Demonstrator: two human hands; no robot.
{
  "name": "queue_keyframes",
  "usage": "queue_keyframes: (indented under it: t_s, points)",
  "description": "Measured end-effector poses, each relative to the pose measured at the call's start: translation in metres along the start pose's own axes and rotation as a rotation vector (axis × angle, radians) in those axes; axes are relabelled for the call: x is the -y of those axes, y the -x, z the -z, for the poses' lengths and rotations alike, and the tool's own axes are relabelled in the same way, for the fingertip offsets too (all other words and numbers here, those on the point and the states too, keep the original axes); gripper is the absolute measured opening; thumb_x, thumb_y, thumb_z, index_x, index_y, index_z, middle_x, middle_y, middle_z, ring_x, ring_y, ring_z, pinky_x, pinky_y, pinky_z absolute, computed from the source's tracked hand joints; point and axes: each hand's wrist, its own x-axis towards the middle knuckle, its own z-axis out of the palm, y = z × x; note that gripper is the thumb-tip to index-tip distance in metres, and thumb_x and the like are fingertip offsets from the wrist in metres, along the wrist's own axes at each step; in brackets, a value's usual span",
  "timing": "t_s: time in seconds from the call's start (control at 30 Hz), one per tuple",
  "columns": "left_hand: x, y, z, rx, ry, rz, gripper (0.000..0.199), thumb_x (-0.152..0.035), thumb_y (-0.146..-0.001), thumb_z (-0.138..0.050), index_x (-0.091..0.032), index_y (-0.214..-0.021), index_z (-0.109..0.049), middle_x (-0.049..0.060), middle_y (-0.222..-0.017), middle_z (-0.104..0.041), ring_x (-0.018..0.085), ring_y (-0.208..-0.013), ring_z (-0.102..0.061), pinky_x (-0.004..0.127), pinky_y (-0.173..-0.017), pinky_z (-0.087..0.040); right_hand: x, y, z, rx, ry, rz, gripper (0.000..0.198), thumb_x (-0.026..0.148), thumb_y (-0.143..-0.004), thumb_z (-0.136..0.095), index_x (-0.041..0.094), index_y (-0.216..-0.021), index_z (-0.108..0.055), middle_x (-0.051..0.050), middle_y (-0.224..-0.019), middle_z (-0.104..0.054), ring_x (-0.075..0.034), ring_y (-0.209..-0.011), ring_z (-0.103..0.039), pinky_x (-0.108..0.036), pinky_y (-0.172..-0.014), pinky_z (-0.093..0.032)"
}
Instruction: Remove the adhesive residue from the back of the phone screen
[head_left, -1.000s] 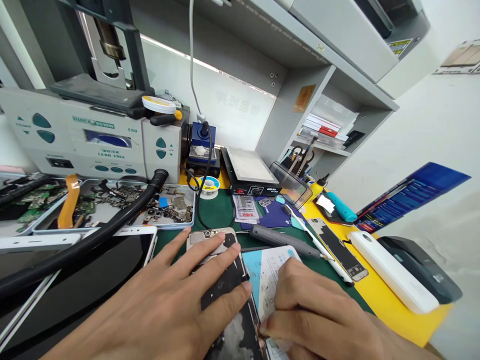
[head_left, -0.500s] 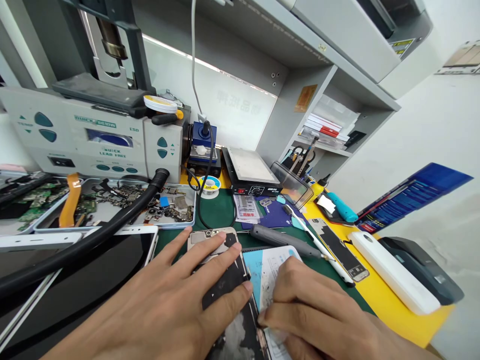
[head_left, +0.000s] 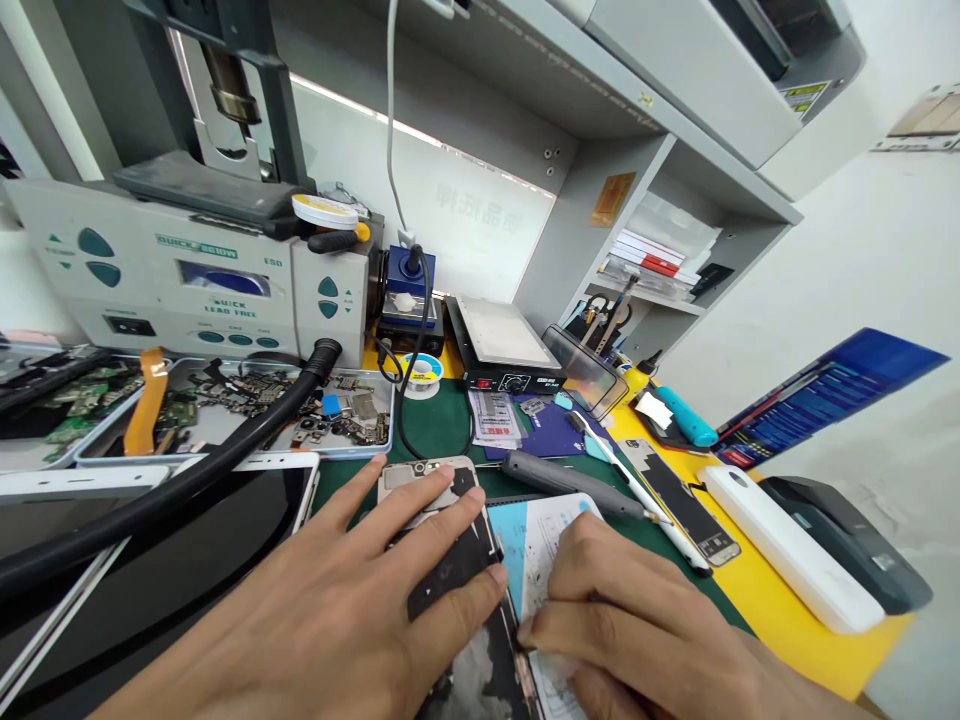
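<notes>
An opened phone [head_left: 476, 660] with its dark, worn inside showing lies on the green mat. My left hand [head_left: 345, 590] rests on it with fingers spread flat, its thumb near the phone's right edge. Beside that edge my right hand [head_left: 637, 610] is closed in a pinch, fingertips touching the phone's side. A whitish, blurred bit shows under those fingers, too little to name. Under the right hand and along the phone lies a blue and white printed sheet [head_left: 536, 540]. Just beyond are a grey-handled tool [head_left: 559, 475] and a white brush [head_left: 637, 490].
A hot air station [head_left: 157, 270] stands at the back left, its black hose [head_left: 247, 440] crossing a tray of circuit boards [head_left: 386, 440] and white-framed tablets [head_left: 225, 560]. Behind the mat sits a heating plate [head_left: 506, 335]. Another phone part [head_left: 682, 505] and a white case [head_left: 795, 550] lie right.
The whole view has shifted very slightly. Both hands keep their places on the phone and at its edge.
</notes>
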Motion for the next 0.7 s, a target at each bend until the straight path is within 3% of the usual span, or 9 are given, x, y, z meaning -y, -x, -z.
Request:
queue_keyframes:
  t_s: [0.2,0.5,0.7]
  points:
    - [-0.0004,0.0005,-0.0010,-0.029,0.004,-0.006,0.068,-0.025,-0.092,-0.060,-0.038,-0.158,-0.054,-0.006,-0.166,-0.056,0.020,-0.161,-0.041,0.036,-0.137,-0.002,0.0008,-0.0038,-0.0010,0.015,0.006,0.003,0.021,0.010,-0.109,-0.058,0.016,-0.112,-0.078,-0.008,-0.097,-0.077,-0.019,-0.094,-0.073,-0.030,-0.100,-0.061]
    - [-0.0016,0.0013,-0.0017,-0.008,0.001,0.001,0.075,-0.025,-0.091,-0.060,-0.038,-0.164,-0.047,-0.005,-0.167,-0.054,0.021,-0.163,-0.037,0.039,-0.138,0.001,-0.0006,-0.0008,-0.0024,0.028,-0.008,-0.017,0.021,0.007,-0.107,-0.059,0.016,-0.109,-0.078,-0.007,-0.097,-0.076,-0.019,-0.094,-0.073,-0.031,-0.104,-0.060]
    - [-0.0019,0.0002,-0.0020,-0.026,0.015,0.014,0.069,-0.027,-0.092,-0.063,-0.041,-0.159,-0.053,-0.008,-0.166,-0.056,0.019,-0.161,-0.041,0.035,-0.138,-0.001,-0.0003,-0.0036,-0.0016,0.035,0.005,-0.018,0.018,0.008,-0.107,-0.062,0.017,-0.106,-0.077,-0.005,-0.093,-0.074,-0.018,-0.090,-0.072,-0.030,-0.101,-0.060]
